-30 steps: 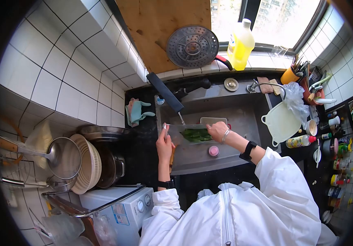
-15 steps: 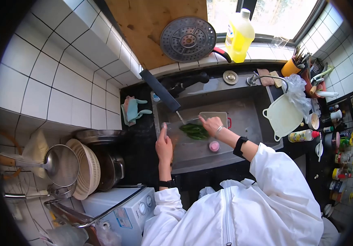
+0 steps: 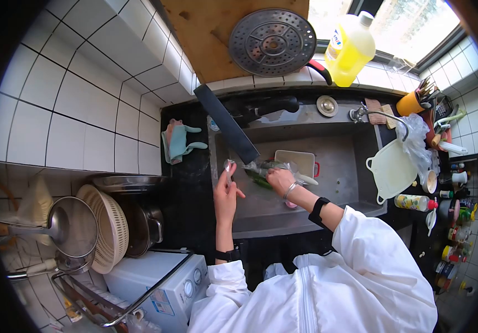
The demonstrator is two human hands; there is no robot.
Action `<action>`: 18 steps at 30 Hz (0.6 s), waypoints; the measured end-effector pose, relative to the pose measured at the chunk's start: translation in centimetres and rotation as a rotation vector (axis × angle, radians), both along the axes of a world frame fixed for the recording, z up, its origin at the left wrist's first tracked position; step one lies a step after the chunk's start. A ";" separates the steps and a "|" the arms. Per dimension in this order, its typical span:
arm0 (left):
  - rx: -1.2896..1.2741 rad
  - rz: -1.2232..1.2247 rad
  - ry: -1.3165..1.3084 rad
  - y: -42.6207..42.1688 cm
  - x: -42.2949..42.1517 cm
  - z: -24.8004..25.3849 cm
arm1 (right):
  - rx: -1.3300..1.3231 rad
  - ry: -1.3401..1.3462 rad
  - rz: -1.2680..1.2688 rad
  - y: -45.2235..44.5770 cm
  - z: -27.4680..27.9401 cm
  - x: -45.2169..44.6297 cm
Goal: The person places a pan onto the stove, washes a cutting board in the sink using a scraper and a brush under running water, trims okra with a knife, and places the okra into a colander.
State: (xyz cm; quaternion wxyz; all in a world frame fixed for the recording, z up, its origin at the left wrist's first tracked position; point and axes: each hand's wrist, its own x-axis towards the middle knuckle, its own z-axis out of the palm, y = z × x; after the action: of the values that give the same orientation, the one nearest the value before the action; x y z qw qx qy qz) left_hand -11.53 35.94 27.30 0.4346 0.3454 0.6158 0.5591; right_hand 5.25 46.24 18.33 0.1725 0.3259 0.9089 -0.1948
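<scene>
My left hand (image 3: 226, 194) is at the left side of the sink, with a bit of clear plastic pinched at its upright fingertips and one finger sticking out to the right. Over the sink, my right hand (image 3: 281, 181) is closed on a crumpled clear plastic bag (image 3: 261, 165). Long green vegetables (image 3: 259, 178) lie beneath and beside the bag, partly hidden. A pale elongated thing (image 3: 308, 179) shows just right of my right hand. Behind it is a whitish tray or board with a red handle (image 3: 300, 161). My right wrist mostly covers a small pink object (image 3: 290, 204).
A dark long panel (image 3: 228, 125) slants over the left rear of the grey sink (image 3: 341, 152). The faucet (image 3: 358, 114) is at the back right, near a white cutting board (image 3: 389, 169). Gloves (image 3: 178, 141) lie left; a yellow liquid jug (image 3: 350, 50) stands by the window.
My right hand has moved slightly left and down over the greens, and the clear plastic is now bunched by it. A finger of my left hand now points right. The view has shifted.
</scene>
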 end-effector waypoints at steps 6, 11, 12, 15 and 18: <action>-0.070 0.031 -0.069 0.3 -0.2 -2.2 | -0.013 0.218 -0.483 1.0 -3.7 -1.9; -0.073 0.073 0.024 0.5 0.0 -2.9 | 0.069 0.275 -0.474 3.5 -3.4 0.5; -0.080 0.068 0.040 0.5 -0.1 -2.9 | 0.062 0.266 -0.443 3.8 -2.8 1.3; -0.097 0.051 0.054 0.6 -0.1 -2.9 | 0.135 0.351 -0.336 3.9 -2.9 3.4; -0.113 0.055 0.037 0.3 -0.1 -3.2 | 0.116 0.300 -0.294 3.2 -2.4 5.0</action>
State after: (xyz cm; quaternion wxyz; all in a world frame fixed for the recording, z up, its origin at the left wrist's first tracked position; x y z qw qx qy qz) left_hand -11.59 36.28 24.13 0.4264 0.3133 0.6637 0.5287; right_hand 10.29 49.47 15.92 -0.0139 0.4319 0.8767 -0.2114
